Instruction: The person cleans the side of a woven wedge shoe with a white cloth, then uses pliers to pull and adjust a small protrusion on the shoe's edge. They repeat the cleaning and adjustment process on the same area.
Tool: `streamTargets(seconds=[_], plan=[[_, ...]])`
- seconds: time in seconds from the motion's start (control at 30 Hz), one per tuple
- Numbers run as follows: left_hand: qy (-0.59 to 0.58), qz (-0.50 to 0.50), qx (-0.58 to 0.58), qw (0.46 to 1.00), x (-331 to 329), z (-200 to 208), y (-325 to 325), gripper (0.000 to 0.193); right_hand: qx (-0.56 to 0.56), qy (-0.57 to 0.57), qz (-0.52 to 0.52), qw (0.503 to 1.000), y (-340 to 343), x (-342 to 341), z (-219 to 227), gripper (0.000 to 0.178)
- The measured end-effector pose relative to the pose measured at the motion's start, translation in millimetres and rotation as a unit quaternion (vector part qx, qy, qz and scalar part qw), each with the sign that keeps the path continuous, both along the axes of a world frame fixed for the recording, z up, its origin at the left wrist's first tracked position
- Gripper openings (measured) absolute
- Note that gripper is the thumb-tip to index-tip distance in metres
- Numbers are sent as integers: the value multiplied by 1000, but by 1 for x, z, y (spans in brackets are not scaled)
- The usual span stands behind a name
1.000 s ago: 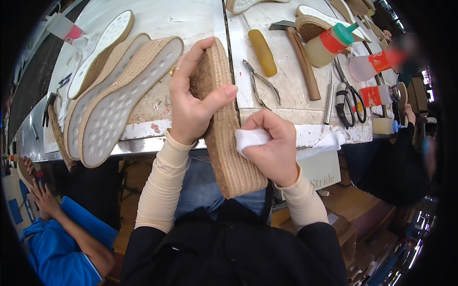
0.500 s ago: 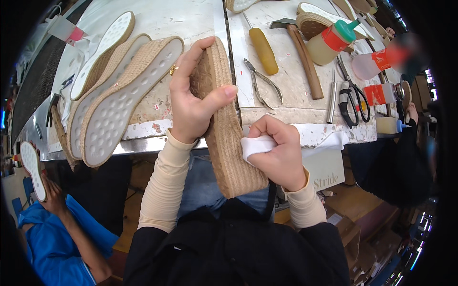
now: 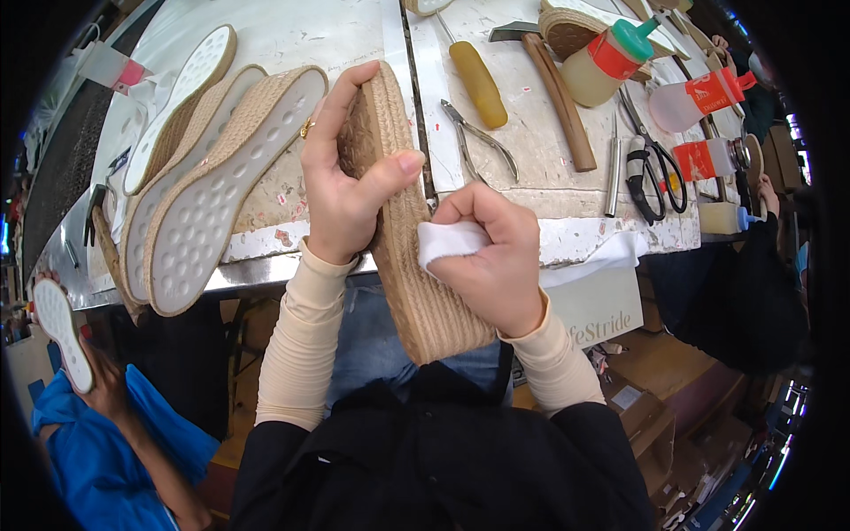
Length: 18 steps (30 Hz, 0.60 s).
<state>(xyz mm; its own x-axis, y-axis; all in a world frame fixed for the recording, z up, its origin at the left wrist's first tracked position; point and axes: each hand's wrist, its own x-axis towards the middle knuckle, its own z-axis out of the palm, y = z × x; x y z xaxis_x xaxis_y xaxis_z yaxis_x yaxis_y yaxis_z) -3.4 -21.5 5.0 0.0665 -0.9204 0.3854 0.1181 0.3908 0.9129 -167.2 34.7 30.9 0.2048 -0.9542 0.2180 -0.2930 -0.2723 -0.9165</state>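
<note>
A woven wedge shoe sole (image 3: 434, 305) with a brown patterned underside is held on edge in front of me, over the table's front edge. My left hand (image 3: 350, 190) grips its upper part, fingers over the top end and thumb across the woven side. A white cloth (image 3: 450, 243) is bunched in my closed right hand (image 3: 500, 257) and pressed against the middle of the woven side. Left of my hands lie several similar soles; the nearest wedge sole (image 3: 208, 221) shows its pale dimpled face.
Nippers (image 3: 478, 142), a yellow-handled awl (image 3: 478, 84), a hammer (image 3: 560, 102) and black-handled scissors (image 3: 653, 173) lie right on the worktable (image 3: 354, 31). Squeeze bottles, one a green-capped bottle (image 3: 602, 71), stand behind. At lower left a co-worker's hand (image 3: 106, 385) holds another sole.
My right hand has moved with the cloth up along the woven side and slightly left. The held sole and my left hand have shifted a little left.
</note>
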Motion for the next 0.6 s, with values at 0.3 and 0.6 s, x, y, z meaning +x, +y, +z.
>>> streamTargets(seconds=[0.3,0.6], plan=[[-7,-3,0,1000,0,0,0,73,17,-4,6,1000,0,-1,-3,18],[3,-7,-4,1000,-2,2,-1,72,37,-55,-8,998,2,-3,-1,18]])
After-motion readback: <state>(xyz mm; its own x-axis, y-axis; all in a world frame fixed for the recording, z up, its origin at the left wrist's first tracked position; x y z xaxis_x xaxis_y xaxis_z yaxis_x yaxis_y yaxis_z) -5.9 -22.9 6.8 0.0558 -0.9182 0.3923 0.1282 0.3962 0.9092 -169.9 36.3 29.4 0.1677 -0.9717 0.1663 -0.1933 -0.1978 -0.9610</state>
